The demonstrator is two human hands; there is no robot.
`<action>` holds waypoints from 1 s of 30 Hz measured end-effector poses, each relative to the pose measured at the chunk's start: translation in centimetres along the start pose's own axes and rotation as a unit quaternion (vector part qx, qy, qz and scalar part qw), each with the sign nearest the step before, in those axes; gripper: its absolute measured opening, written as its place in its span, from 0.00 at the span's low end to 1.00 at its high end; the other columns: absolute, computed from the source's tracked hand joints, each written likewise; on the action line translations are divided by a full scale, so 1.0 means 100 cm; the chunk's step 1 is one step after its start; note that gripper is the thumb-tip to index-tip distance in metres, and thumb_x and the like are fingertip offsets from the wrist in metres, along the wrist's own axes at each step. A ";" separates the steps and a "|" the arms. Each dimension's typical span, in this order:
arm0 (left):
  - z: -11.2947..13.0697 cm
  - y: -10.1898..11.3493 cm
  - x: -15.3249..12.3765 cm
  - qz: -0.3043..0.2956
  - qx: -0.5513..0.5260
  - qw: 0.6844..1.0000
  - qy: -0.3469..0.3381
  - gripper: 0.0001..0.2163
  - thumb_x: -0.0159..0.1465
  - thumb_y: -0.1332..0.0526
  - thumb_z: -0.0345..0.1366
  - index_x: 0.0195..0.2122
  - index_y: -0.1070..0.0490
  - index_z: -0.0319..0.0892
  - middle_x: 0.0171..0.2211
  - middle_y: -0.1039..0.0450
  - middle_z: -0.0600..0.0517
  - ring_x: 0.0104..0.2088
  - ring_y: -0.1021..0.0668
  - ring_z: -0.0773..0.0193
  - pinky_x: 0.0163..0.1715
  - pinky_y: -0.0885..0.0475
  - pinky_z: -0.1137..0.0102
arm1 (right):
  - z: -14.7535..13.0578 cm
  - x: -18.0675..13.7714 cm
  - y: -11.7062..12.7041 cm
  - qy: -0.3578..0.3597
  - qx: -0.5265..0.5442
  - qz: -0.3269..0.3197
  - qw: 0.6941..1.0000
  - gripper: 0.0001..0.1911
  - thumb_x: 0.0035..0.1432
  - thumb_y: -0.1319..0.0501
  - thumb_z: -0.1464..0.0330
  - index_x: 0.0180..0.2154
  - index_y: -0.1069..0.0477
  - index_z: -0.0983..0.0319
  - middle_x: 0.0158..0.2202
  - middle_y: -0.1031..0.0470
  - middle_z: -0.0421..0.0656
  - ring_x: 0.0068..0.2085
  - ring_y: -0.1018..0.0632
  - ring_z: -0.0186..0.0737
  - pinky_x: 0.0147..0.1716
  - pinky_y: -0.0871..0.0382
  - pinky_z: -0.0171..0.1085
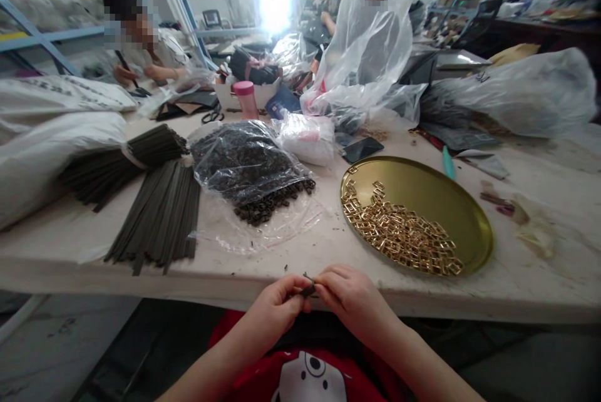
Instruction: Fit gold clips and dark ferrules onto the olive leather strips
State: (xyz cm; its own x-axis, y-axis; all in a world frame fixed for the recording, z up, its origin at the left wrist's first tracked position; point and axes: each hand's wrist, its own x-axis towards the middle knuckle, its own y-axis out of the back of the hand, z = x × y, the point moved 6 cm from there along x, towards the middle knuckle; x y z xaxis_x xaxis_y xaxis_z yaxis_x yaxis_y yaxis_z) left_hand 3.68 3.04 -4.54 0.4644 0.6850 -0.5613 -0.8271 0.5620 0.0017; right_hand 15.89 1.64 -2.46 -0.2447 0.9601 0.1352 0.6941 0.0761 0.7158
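My left hand (282, 303) is closed in a pinch on a short dark strip (308, 289) just over the front edge of the table. The fingertips of my right hand (348, 292) close on the strip's other end, and the two hands almost touch. Fingers cover most of the strip, so its full shape is hidden. Beyond my right hand lies a round gold tray (422, 180) with a heap of small gold rectangular buckles (399, 230). Left of it, small dark looped pieces (270, 201) spill from a clear plastic bag (244, 151).
Dark strips (159, 214) lie fanned out on the left, beside a tied bundle (126, 154). A phone (362, 149), a pink-lidded jar (246, 100), scissors (213, 115) and a teal-handled tool (448, 163) lie farther back. Two people (145, 57) sit across the table (539, 277).
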 end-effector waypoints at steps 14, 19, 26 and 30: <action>-0.008 0.010 0.001 -0.025 -0.048 0.998 0.037 0.17 0.55 0.44 0.35 0.46 0.34 0.38 0.24 0.34 0.57 0.12 0.45 0.78 0.13 0.54 0.77 | 0.024 -0.007 0.005 -0.158 0.212 0.088 0.960 0.15 0.59 0.52 0.65 0.23 0.35 0.60 0.21 0.34 0.38 0.25 0.32 0.35 0.26 0.41 0.33; 0.008 0.025 0.005 0.046 0.088 0.990 -0.105 0.14 0.58 0.46 0.31 0.44 0.28 0.44 0.32 0.28 0.52 0.29 0.30 0.66 0.29 0.36 0.74 | 0.027 -0.004 -0.014 -0.158 0.242 0.004 0.957 0.18 0.59 0.50 0.58 0.23 0.35 0.61 0.20 0.34 0.38 0.25 0.33 0.35 0.25 0.43 0.33; 0.023 0.019 0.006 0.061 0.230 0.955 -0.175 0.13 0.60 0.47 0.34 0.44 0.29 0.46 0.36 0.29 0.49 0.38 0.29 0.60 0.39 0.37 0.70 | 0.041 0.006 -0.030 -0.240 0.431 0.037 0.869 0.17 0.54 0.45 0.55 0.24 0.36 0.62 0.19 0.36 0.36 0.22 0.36 0.32 0.23 0.43 0.32; 0.012 0.011 0.016 -0.039 0.051 0.998 -0.019 0.09 0.59 0.47 0.35 0.37 0.31 0.40 0.24 0.33 0.55 0.19 0.33 0.71 0.19 0.41 0.76 | 0.042 0.005 -0.039 -0.294 0.566 0.029 0.770 0.13 0.52 0.42 0.60 0.24 0.35 0.63 0.18 0.35 0.36 0.21 0.37 0.30 0.23 0.44 0.31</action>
State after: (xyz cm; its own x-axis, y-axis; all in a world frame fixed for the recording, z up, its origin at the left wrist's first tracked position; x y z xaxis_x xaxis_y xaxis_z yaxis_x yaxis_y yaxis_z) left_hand 3.93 5.30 -4.40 0.5395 0.6530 -0.5315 -0.7519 0.6577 0.0447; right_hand 15.92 2.92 -8.11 -0.0739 0.9010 -0.4274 0.9192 -0.1047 -0.3795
